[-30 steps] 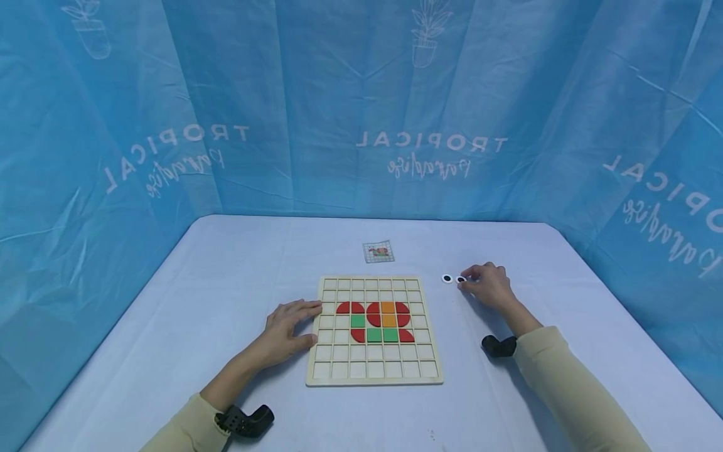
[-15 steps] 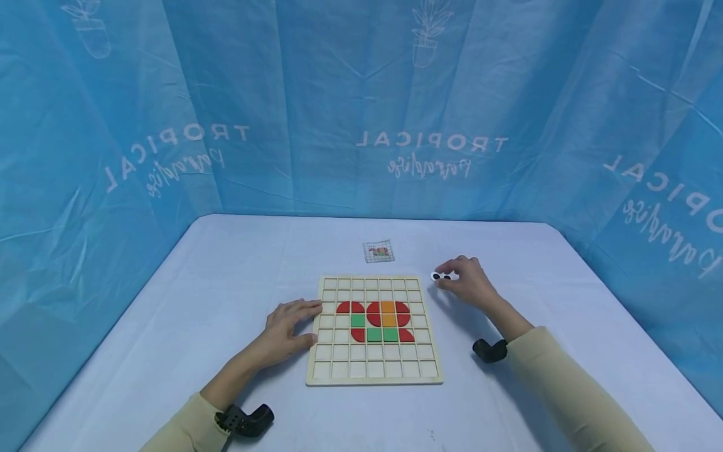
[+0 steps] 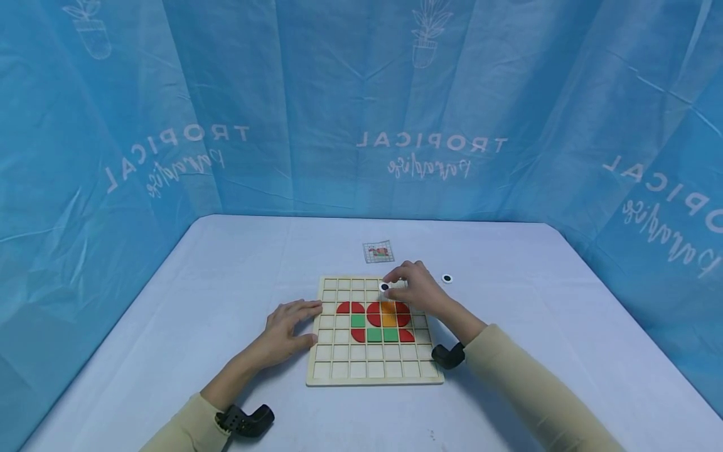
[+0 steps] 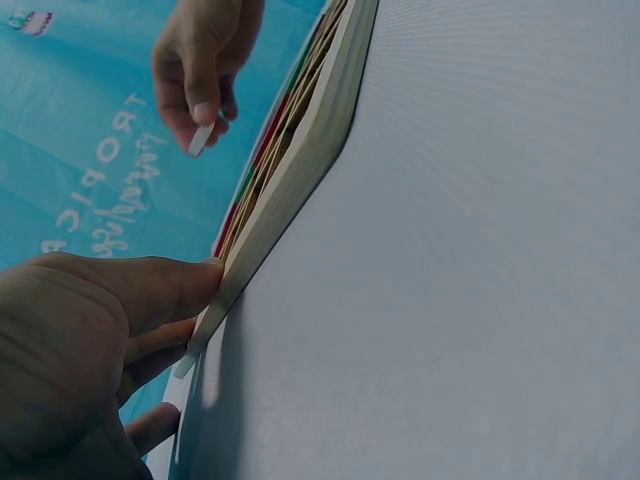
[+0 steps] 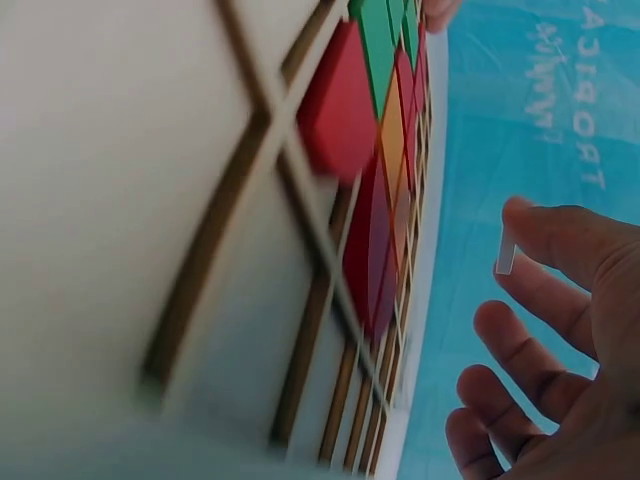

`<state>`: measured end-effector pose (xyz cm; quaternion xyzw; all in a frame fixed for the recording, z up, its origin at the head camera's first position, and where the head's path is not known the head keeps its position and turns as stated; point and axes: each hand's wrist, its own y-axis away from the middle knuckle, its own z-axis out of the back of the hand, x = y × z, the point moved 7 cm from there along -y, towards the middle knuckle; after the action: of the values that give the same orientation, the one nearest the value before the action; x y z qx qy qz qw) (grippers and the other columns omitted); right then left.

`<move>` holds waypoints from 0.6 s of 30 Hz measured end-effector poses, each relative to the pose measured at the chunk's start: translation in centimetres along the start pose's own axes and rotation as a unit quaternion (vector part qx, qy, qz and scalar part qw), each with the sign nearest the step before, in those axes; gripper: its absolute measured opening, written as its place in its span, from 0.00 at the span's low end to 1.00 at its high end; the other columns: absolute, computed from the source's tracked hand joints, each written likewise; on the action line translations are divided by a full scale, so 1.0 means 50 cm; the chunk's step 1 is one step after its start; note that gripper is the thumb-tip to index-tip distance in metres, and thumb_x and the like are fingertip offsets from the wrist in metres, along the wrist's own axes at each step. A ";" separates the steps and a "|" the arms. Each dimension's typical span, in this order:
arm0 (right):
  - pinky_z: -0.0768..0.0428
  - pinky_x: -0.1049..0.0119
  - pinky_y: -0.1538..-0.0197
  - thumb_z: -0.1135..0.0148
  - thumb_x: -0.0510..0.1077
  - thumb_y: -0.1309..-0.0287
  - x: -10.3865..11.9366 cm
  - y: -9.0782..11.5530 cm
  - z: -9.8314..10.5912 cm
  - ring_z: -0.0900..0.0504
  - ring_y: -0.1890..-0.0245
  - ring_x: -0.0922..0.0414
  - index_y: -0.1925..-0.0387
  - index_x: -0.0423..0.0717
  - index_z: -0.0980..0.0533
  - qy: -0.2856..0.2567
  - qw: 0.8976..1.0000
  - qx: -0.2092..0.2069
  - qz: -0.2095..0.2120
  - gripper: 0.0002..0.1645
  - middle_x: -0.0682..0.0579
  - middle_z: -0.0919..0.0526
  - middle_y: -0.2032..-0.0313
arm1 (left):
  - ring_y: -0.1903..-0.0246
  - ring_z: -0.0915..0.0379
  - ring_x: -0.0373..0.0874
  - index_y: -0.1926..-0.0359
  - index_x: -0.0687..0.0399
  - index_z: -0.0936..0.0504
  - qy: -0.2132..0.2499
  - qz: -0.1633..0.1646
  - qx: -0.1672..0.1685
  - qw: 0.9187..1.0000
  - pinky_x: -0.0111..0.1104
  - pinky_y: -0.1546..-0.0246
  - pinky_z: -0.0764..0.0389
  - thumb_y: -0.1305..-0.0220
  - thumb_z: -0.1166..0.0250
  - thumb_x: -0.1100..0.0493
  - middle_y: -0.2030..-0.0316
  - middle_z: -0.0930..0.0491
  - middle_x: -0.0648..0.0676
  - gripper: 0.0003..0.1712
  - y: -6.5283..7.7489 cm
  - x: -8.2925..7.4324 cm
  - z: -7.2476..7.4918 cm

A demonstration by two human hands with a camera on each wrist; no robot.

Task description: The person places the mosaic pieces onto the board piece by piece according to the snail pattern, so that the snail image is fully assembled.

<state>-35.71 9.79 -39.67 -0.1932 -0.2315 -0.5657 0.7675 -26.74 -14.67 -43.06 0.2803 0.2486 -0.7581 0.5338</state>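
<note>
My right hand pinches a round white eye piece with a black centre between thumb and index finger, over the upper part of the wooden grid board. Edge-on, the piece shows as a thin white sliver in the right wrist view. My left hand rests along the board's left side, its thumb and fingertips at the edge and its fingers fairly straight. Red rounded pieces, green squares and orange squares sit in cells at the board's middle.
Another white eye piece lies on the white tablecloth right of the board. Behind the board is a small pattern card with a coloured picture on a grid. A blue printed curtain surrounds the table's back and sides.
My right hand has picked up one of the two eye pieces from the table and carried it left over the board. The other eye piece stays put. My left hand has not moved.
</note>
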 end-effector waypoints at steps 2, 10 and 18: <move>0.25 0.60 0.53 0.29 0.50 0.52 0.012 -0.007 -0.013 0.33 0.54 0.56 0.61 0.55 0.17 0.002 1.000 0.004 0.007 0.14 0.54 0.21 0.58 | 0.30 0.53 0.59 0.37 0.54 0.29 0.002 -0.002 -0.001 1.000 0.59 0.34 0.59 0.44 0.35 0.59 0.33 0.35 0.55 0.32 0.000 0.000 0.000; 0.27 0.62 0.56 0.29 0.51 0.52 0.050 -0.033 -0.053 0.32 0.56 0.56 0.61 0.55 0.16 0.021 0.999 0.018 0.037 0.13 0.54 0.20 0.60 | 0.31 0.53 0.59 0.37 0.55 0.29 0.007 -0.007 -0.002 1.000 0.59 0.35 0.59 0.44 0.35 0.60 0.33 0.35 0.55 0.31 0.001 0.000 0.001; 0.29 0.66 0.61 0.31 0.52 0.50 0.060 -0.045 -0.081 0.33 0.59 0.57 0.60 0.55 0.17 0.032 0.997 0.042 0.047 0.15 0.55 0.21 0.62 | 0.30 0.54 0.59 0.37 0.55 0.29 0.008 -0.006 0.001 1.000 0.58 0.34 0.59 0.44 0.35 0.60 0.33 0.35 0.54 0.31 0.000 0.000 0.000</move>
<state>-36.53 4.57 -41.16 -0.1530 -0.2210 -0.5247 0.8077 -26.73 -14.67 -43.06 0.2852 0.2533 -0.7594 0.5271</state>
